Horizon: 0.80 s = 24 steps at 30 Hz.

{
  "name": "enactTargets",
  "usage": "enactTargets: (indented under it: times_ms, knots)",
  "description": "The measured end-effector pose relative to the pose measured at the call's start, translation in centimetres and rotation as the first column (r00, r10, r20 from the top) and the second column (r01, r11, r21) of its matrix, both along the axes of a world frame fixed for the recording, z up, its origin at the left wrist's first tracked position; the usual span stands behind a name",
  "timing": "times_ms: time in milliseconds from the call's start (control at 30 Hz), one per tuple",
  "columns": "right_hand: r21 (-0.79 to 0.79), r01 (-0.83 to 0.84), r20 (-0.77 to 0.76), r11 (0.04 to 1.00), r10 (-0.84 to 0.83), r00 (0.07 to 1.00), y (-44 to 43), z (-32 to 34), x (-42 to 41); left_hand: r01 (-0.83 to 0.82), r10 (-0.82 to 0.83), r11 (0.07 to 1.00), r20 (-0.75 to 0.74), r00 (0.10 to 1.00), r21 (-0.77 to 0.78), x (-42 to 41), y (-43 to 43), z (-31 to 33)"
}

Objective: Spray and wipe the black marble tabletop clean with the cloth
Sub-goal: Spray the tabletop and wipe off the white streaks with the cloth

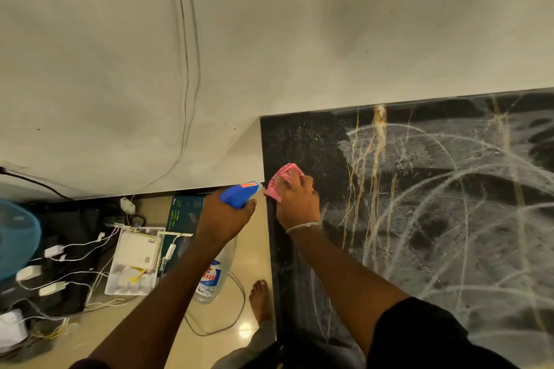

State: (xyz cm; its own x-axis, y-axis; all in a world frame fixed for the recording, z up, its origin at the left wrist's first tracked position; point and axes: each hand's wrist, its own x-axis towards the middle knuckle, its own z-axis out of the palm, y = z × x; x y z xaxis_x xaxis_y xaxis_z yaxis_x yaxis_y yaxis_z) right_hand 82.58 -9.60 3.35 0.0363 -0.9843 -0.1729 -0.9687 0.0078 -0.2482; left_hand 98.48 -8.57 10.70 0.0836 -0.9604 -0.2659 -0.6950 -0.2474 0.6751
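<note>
Rt hand (295, 199): mine, closed on the pink cloth (284, 181), bunched under my fingers, pressed on the marble near its left edge, abt 8 o'clock on the slab as I see it. Thin bangle on that wrist.

Lt hand (226, 214): closed round the neck of the spray bottle (238, 193), blue trigger head up, nozzle aimed toward 2 o'clock at the cloth. Bottle body hangs below my forearm, over the floor, not over the table.

Tabletop (434, 219): black marble w/ gold veins, runs from 9 o'clock out to 3 and down to 5. Right side covered in pale curved wipe streaks and wet film. Patch at 10–11 o'clock, above the cloth, looks speckled w/ droplets, prob not wiped yet.

Step, my guess: working the left edge/corner, spray at the ready.

Floor at 7–8 o'clock: white tray of adapters and cables (132, 260), dark router box (183, 216), loose white plugs, cable loop by my bare foot (260, 296). Blue fan edge at 9.

Risk 1: nozzle sits just beside the table edge; a pull now could send mist past the slab onto the plugs and tray below. Liquid + electrics = bad.

Risk 2: cloth half off the edge; a hard push toward 9 could drag runoff over the side onto the same gear.

Risk 3: cable loop near my foot, trip hazard if I shift left.

Risk 4: film drying into streaks on the rt side if left unbuffed.
</note>
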Motion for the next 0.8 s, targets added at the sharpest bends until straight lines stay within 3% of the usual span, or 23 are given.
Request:
enactTargets:
  times_ms: [200,367,533,800]
  knots:
    - [0.016,-0.176,0.012,0.984,0.176,0.984,1.0,0.6,0.7,0.054,-0.054,0.998,-0.022,0.998,0.010,0.0,1.4,0.0]
    - [-0.019,0.173,-0.026,0.985,-0.173,0.985,1.8,0.3,-7.3,0.113,-0.111,0.993,-0.050,0.993,0.023,0.1,0.9,-0.1]
    - [-0.027,0.316,-0.098,0.948,-0.317,0.943,1.9,0.6,-6.4,0.128,-0.129,0.991,-0.052,0.990,-0.027,1.0,0.7,-0.5]
    - [0.044,0.009,0.024,0.999,-0.010,1.000,3.4,0.1,4.0,0.177,-0.181,0.981,-0.041,0.983,-0.083,2.4,1.4,-0.5]
